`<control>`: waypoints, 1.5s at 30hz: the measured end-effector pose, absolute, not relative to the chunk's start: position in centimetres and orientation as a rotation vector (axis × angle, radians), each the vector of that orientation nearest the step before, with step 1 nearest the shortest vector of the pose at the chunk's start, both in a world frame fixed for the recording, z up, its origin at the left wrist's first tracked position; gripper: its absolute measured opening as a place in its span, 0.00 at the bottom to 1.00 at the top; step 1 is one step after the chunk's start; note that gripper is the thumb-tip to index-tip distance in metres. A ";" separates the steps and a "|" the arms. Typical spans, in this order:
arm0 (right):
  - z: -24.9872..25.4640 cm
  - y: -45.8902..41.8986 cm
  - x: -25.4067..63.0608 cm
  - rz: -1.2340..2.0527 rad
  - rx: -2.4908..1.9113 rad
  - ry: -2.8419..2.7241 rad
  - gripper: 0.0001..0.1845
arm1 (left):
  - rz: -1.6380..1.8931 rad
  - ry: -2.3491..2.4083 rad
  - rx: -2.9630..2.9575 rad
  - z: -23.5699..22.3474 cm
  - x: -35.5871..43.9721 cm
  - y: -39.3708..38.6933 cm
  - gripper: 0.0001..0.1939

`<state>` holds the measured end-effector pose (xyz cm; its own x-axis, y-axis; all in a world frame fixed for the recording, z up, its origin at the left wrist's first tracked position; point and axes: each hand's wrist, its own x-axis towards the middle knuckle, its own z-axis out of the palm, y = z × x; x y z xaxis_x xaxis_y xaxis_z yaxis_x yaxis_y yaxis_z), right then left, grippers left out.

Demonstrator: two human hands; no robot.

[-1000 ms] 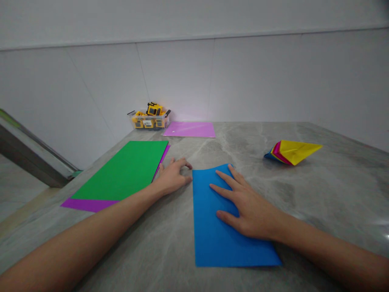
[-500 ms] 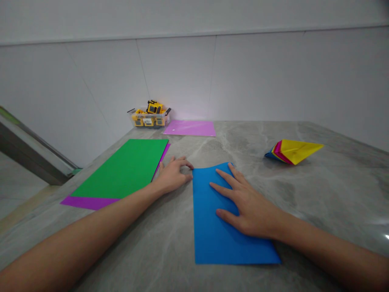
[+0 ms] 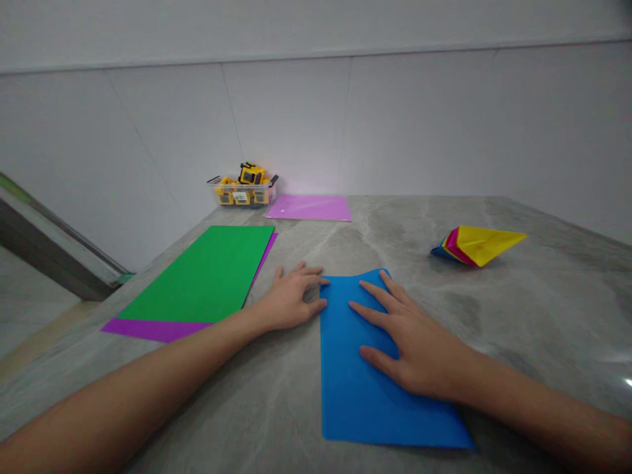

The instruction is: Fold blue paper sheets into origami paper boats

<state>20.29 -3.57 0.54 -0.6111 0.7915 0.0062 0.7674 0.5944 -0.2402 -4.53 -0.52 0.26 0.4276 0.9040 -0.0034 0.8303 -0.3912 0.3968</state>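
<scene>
A sheet of blue paper (image 3: pixel 345 395) lies in front of me, its far edge slightly raised in a wave. My right hand (image 3: pixel 409 336) rests on it with the fingers spread, covering part of its right side. At the sheet's far left corner is my left hand (image 3: pixel 296 296), its fingers apart and the fingertips touching the left edge; nothing is gripped. Whether the blue paper is folded beneath my right hand is hidden.
Green paper (image 3: pixel 202 273) lies over purple paper (image 3: pixel 143 329) on the left of the grey marbled table (image 3: pixel 276 401). Farther back are pink sheets (image 3: pixel 311 207) and a clear bin (image 3: pixel 241 194) of yellow toy vehicles. A folded yellow paper piece (image 3: pixel 484 245) sits at right.
The blue paper has shifted slightly right and toward me, and my right hand has moved with it. My left hand has also moved right, its fingertips now on the sheet's edge.
</scene>
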 end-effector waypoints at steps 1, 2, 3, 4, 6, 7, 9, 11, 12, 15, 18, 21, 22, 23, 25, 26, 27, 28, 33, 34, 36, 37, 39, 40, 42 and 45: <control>0.6 -3.8 20.6 0.327 -1.348 -2.697 0.36 | 0.266 1.404 2.398 0.4 -4.4 -0.9 0.25; 0.7 -4.1 20.8 0.332 -1.366 -2.693 0.35 | 0.230 1.321 2.448 0.4 -4.2 -1.2 0.26; 0.7 -4.3 21.1 0.337 -1.381 -2.693 0.35 | 0.196 1.246 2.490 0.5 -4.1 -1.5 0.28; 0.8 -4.5 21.3 0.338 -1.390 -2.694 0.35 | 0.167 1.191 2.521 0.5 -4.0 -1.8 0.29; 0.9 -4.6 21.5 0.319 -1.393 -2.694 0.34 | 0.124 1.143 2.553 0.4 -3.8 -2.2 0.32; 0.9 -4.5 21.5 0.302 -1.390 -2.693 0.33 | 0.108 1.142 2.560 0.4 -3.7 -2.3 0.35; 0.8 -4.2 21.2 0.264 -1.387 -2.679 0.33 | 0.090 1.175 2.565 0.2 -3.6 -2.4 0.39; 0.5 -3.7 20.9 0.242 -1.385 -2.637 0.33 | 0.080 1.235 2.557 0.1 -3.5 -2.3 0.43; 0.4 -3.4 20.7 0.245 -1.386 -2.609 0.33 | 0.071 1.266 2.548 0.1 -3.4 -2.2 0.43; -0.2 -2.3 20.6 0.299 -1.444 -2.427 0.34 | 0.039 1.339 2.514 0.1 -3.3 -1.7 0.42; -0.7 -1.3 20.7 0.395 -1.516 -2.138 0.41 | 0.041 1.376 2.504 0.3 -3.3 -1.4 0.41; -0.8 -0.6 20.9 0.566 -1.511 -1.937 0.46 | 0.032 1.380 2.503 0.5 -3.2 -1.5 0.41; -0.7 -0.5 20.9 0.651 -1.520 -1.870 0.48 | 0.030 1.380 2.502 0.6 -3.2 -1.6 0.41; -0.6 -0.4 20.9 0.746 -1.531 -1.799 0.50 | 0.029 1.378 2.500 0.6 -3.2 -1.6 0.40; -0.2 -0.3 20.9 0.941 -1.540 -1.675 0.52 | 0.045 1.370 2.490 0.6 -3.2 -1.8 0.40; -0.1 -0.3 20.9 1.019 -1.536 -1.632 0.53 | 0.069 1.364 2.480 0.5 -3.3 -1.8 0.40; 0.0 -0.3 20.9 1.071 -1.527 -1.601 0.54 | 0.109 1.359 2.460 0.3 -3.3 -1.7 0.40; 0.0 -0.3 20.9 1.098 -1.516 -1.577 0.55 | 0.177 1.359 2.425 0.1 -3.4 -1.6 0.41; -0.3 0.0 21.1 1.140 -1.331 -1.509 0.54 | 0.838 1.296 1.791 -0.8 -3.6 -0.8 0.44; -0.4 0.0 21.1 1.153 -1.281 -1.513 0.54 | 0.926 1.220 1.623 -0.8 -3.6 -0.7 0.41; -0.6 0.1 21.2 1.179 -1.205 -1.532 0.53 | 0.989 1.058 1.365 -0.8 -3.6 -0.6 0.31; -0.7 0.1 21.2 1.190 -1.181 -1.544 0.53 | 0.990 1.001 1.283 -0.7 -3.6 -0.6 0.26; -0.8 0.2 21.3 1.206 -1.154 -1.575 0.53 | 0.980 0.949 1.173 -0.6 -3.7 -0.7 0.16; -0.9 0.2 21.3 1.212 -1.154 -1.594 0.53 | 0.973 0.944 1.137 -0.5 -3.7 -0.7 0.13; -0.8 0.1 21.2 1.205 -1.186 -1.646 0.54 | 0.955 0.941 1.100 -0.5 -3.7 -0.8 0.10; -0.4 -0.2 21.2 1.130 -1.268 -1.757 0.54 | 0.936 0.947 1.083 -0.5 -3.6 -0.9 0.09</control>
